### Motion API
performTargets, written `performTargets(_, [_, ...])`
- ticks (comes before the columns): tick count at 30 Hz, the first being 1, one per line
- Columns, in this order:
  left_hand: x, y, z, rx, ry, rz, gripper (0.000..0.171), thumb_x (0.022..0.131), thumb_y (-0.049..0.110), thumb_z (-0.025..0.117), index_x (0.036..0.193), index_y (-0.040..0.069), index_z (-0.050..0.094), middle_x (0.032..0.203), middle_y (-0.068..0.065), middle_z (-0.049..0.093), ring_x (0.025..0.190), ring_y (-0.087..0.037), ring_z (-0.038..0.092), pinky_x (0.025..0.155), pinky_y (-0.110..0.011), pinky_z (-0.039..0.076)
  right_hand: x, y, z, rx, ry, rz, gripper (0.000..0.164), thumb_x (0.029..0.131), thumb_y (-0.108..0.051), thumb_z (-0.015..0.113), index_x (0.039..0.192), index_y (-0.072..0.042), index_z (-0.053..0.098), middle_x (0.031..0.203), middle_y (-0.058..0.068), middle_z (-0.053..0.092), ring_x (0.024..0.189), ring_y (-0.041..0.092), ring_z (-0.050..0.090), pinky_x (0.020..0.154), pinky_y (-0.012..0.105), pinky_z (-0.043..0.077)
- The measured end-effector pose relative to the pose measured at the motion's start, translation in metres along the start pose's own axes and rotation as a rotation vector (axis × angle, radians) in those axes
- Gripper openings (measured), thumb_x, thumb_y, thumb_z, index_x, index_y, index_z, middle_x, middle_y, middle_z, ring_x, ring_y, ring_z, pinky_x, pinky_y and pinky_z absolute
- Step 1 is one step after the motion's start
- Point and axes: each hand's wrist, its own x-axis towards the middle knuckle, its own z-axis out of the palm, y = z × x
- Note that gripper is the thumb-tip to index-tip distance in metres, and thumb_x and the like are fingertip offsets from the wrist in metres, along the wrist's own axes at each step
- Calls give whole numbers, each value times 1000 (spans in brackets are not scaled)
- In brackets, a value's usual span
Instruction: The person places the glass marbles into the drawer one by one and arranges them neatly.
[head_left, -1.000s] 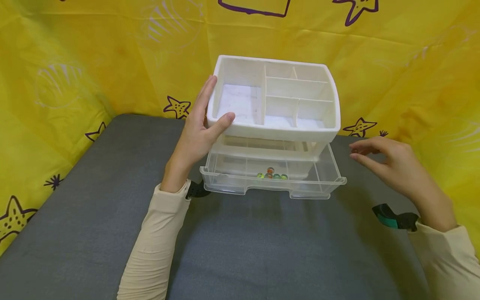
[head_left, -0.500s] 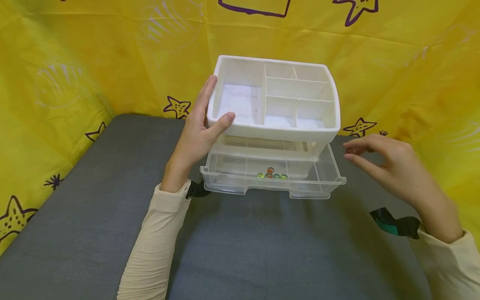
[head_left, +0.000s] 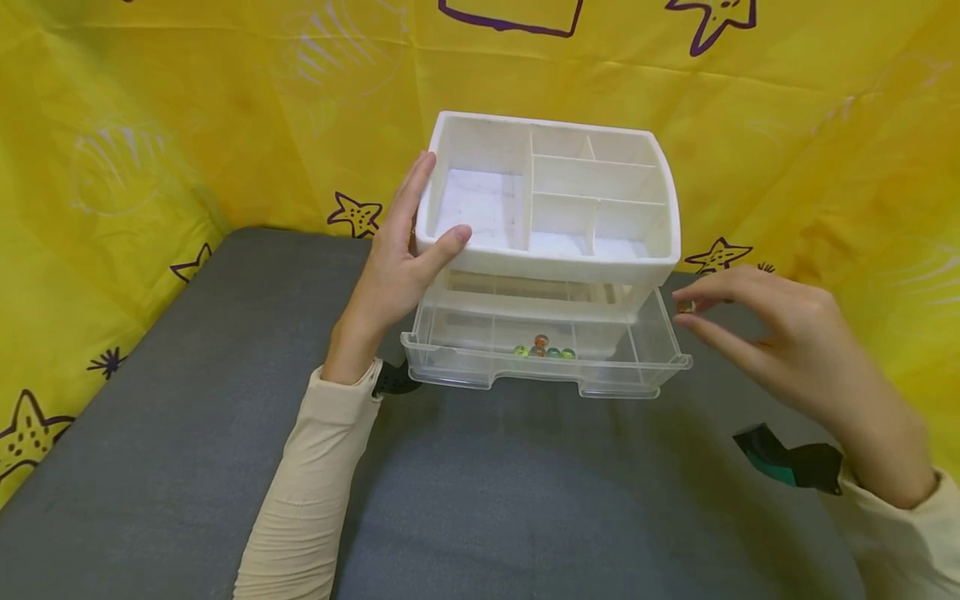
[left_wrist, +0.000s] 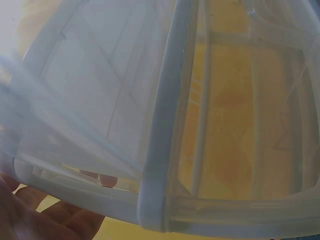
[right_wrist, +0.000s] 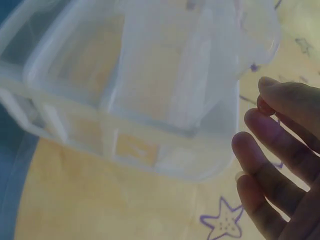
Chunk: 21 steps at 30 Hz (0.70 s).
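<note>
A white desk organizer [head_left: 555, 268] with divided top compartments stands at the middle of the head view. Its lower clear drawer [head_left: 450, 372] is pulled out toward me, with several glass marbles [head_left: 541, 342] grouped near the drawer's front. My left hand [head_left: 393, 258] grips the organizer's left side, the thumb over the front rim and the fingers along the wall. Between thumb and index finger, my right hand [head_left: 780, 333] pinches one marble [head_left: 686, 307] just right of the drawer's right edge. In the right wrist view that marble [right_wrist: 265, 106] looks reddish.
A dark grey table [head_left: 525, 492] lies under everything. Yellow cloth [head_left: 225, 108] printed with sea stars and fish hangs behind and at both sides. Dark straps [head_left: 795, 458] with a green patch sit at the right wrist.
My right hand has moved left with its marble, closer to the drawer's right edge. The left hand, organizer and marbles in the drawer have stayed put.
</note>
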Motion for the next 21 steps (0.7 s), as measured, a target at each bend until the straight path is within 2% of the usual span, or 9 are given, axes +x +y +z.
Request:
performTargets(7, [0,0,-2,4,-4,-12,78,93,14,67,159,19,25,167,3,16,148,-11,24,118,-41,32,8,-14,3,30,3,-71,51,95,-55,55,99,-9,77,90,3,74,94,-9,58,91,1,39])
performTargets(15, [-1,-1,-1,2,-5,-14,78,93,14,67,159,18,25,167,2,15,147,-12,25,117,-41,33,17,-18,7,51,-43,-90,51,95,-55,54,101,-9,76,94,3,74,93,-4,60,89,1,41])
performTargets(21, [0,-1,-1,7,-3,-9,78,92,15,67,159,18,25,167,3,16,147,-11,25,118,-39,32,22,-18,13,69,-73,-98,49,96,-55,51,104,-15,76,97,-2,75,89,4,64,85,2,42])
